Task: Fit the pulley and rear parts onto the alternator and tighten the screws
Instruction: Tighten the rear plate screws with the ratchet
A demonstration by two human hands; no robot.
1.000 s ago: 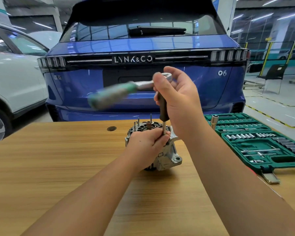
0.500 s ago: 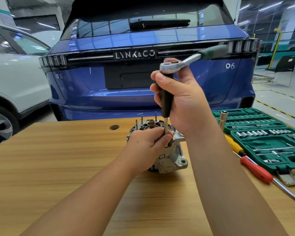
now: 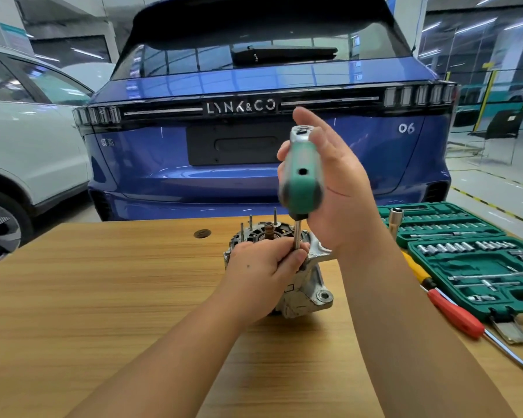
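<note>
The silver alternator [image 3: 311,285] stands on the wooden table [image 3: 103,297] with its open rear end up; studs and the shaft end stick out of the top. My left hand [image 3: 260,267] rests on the alternator and pinches the thin steel driver shaft [image 3: 297,233] where it meets the housing. My right hand [image 3: 341,188] is above it, curled round the upper part of the driver. A green-handled ratchet [image 3: 301,182] sits on top of the driver, its handle pointing toward me. The screw under the tip is hidden by my left hand.
A green socket-set case [image 3: 495,263] lies open at the right, with a loose socket [image 3: 395,220] standing on its corner. A red screwdriver [image 3: 453,315] and a yellow one [image 3: 414,267] lie beside it. A blue car [image 3: 254,176] and a white car [image 3: 27,146] stand behind the table.
The ratchet handle has swung round: it pointed left, then far right, and now points toward me. My left hand has stayed on the shaft and alternator.
</note>
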